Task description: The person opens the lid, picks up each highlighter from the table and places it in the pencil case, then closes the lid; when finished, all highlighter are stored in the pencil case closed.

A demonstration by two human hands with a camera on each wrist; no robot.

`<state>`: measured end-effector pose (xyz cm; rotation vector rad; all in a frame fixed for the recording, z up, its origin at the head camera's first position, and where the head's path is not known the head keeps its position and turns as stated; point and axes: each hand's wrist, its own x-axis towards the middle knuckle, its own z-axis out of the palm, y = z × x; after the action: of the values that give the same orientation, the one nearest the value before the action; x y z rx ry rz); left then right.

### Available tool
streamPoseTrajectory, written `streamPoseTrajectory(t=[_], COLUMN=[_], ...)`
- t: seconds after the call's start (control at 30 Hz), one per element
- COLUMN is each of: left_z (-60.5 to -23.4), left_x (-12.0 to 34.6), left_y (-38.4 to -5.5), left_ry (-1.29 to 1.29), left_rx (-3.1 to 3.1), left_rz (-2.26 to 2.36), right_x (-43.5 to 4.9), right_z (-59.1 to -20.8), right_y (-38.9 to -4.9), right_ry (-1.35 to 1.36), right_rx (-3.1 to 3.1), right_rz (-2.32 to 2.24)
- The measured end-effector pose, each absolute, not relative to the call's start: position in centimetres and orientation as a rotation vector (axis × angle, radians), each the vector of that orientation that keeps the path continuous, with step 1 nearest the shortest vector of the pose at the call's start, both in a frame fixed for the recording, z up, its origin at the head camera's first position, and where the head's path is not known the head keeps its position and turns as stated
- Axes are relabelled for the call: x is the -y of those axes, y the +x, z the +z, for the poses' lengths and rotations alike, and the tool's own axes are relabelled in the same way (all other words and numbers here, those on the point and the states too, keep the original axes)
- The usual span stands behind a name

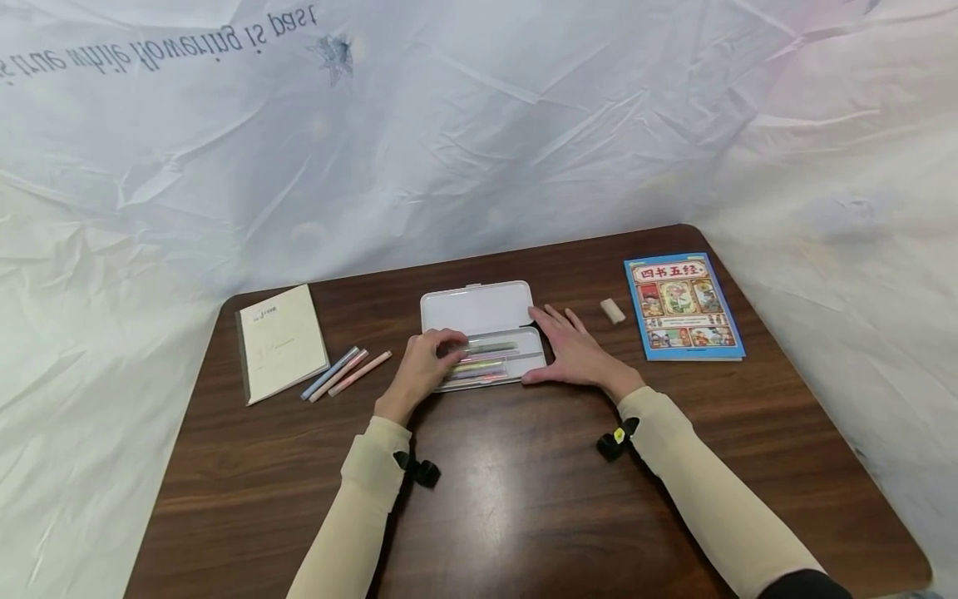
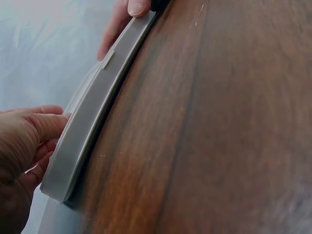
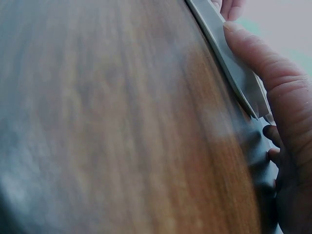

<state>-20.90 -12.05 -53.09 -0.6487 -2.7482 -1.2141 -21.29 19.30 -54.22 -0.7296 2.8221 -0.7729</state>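
Observation:
A white pencil case [image 1: 477, 308] lies with its lid tipped back, and several pens [image 1: 479, 368] rest in its tray. My left hand [image 1: 422, 366] reaches over the tray's left end. Its thumb and fingertips pinch the end of a grey-green pen [image 1: 491, 347]; in the left wrist view the case wall [image 2: 97, 105] hides that pen. My right hand [image 1: 575, 353] rests against the right end of the case, fingers spread and fairly straight. In the right wrist view its thumb [image 3: 258, 56] touches the front rim of the case.
Left of the case, three capped pens [image 1: 337, 374] lie beside a cream notebook [image 1: 284, 343]. An eraser-like beige block [image 1: 612, 311] and a blue picture book [image 1: 684, 308] lie to the right on the brown table [image 1: 494, 516]. White sheeting [image 1: 479, 166] hangs behind.

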Motion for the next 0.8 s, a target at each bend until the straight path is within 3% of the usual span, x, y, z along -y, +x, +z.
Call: streamPoseTrajectory(t=[0.5,0.8], left_z=[-53.5,-54.3], left_x=[12.4,15.7], left_y=[-20.8,-19.6], left_ry=[-0.642,-0.366], left_rx=[2.631,2.377], left_rz=[-1.312,-1.524], right_x=[-19.3,-19.4], right_z=[-54.3,-54.3], right_y=[-21.3,-21.4], right_ry=[-0.729,-0.729], right_rx=[-2.817,-2.817], right_rz=[-0.796,-0.789])
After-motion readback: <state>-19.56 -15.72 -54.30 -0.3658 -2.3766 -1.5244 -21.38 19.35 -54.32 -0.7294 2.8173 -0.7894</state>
